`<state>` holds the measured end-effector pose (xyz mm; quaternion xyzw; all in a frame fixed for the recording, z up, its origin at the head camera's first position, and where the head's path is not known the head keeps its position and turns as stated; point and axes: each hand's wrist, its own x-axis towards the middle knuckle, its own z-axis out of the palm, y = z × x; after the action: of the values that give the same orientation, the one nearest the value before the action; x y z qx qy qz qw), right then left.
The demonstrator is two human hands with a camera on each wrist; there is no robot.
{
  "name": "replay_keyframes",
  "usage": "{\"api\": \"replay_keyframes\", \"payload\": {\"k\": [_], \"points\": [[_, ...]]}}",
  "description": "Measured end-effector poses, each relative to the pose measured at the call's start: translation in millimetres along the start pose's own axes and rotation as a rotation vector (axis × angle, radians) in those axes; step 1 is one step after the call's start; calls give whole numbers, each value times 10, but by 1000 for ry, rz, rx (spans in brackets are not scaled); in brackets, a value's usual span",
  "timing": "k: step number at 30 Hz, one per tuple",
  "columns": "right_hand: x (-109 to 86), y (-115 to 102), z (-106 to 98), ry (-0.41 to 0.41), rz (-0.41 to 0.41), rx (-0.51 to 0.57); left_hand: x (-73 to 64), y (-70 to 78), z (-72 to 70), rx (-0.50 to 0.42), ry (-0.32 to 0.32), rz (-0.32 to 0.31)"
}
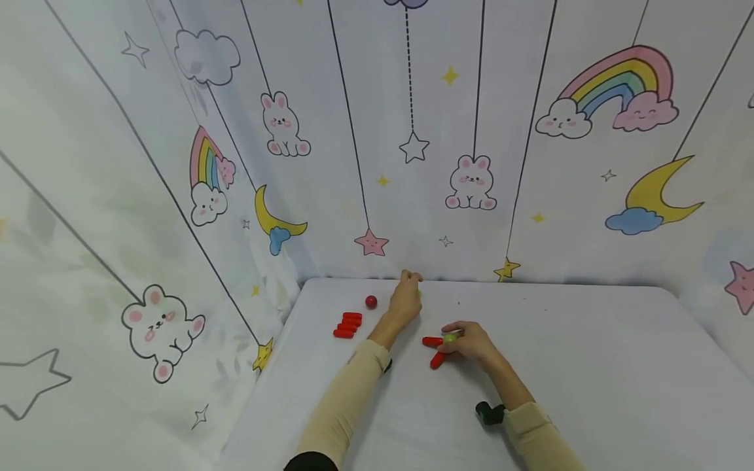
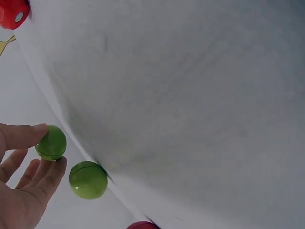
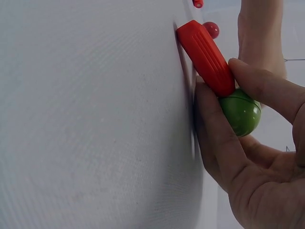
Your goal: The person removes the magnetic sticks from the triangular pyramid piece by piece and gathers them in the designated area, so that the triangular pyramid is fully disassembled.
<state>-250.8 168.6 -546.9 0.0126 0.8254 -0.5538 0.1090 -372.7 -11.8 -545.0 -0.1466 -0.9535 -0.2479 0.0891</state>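
My left hand is at the far edge of the table. In the left wrist view its thumb and fingertips pinch a green ball. Close beside those fingers sits another green ball. Nearer the table's middle, my right hand holds a green ball between thumb and fingers. A ridged red rod meets that ball in the right wrist view. From the head, two red rods show by the right hand, splayed apart; the fingers partly hide where they meet the ball.
Left of the left arm, several red rods lie in a row, with a red ball behind them. A white cloth covers the table. A patterned curtain hangs along the far edge. A black device is at the right wrist.
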Motion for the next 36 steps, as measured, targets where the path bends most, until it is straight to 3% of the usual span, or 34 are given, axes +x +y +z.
{"api": "replay_keyframes", "payload": {"k": [8, 19, 24, 30, 36], "points": [[19, -1, 51, -11, 14, -37, -41, -29, 7, 52, -25, -39], [5, -19, 46, -26, 7, -45, -108, -62, -56, 11, -24, -26], [12, -29, 28, -32, 16, -45, -196, -52, -196, -85, 23, -42], [22, -20, 5, -28, 24, -45, -368, -34, -412, -282, 103, -25], [36, -6, -2, -41, 35, -31, -565, -51, -588, -376, 110, -2]]}}
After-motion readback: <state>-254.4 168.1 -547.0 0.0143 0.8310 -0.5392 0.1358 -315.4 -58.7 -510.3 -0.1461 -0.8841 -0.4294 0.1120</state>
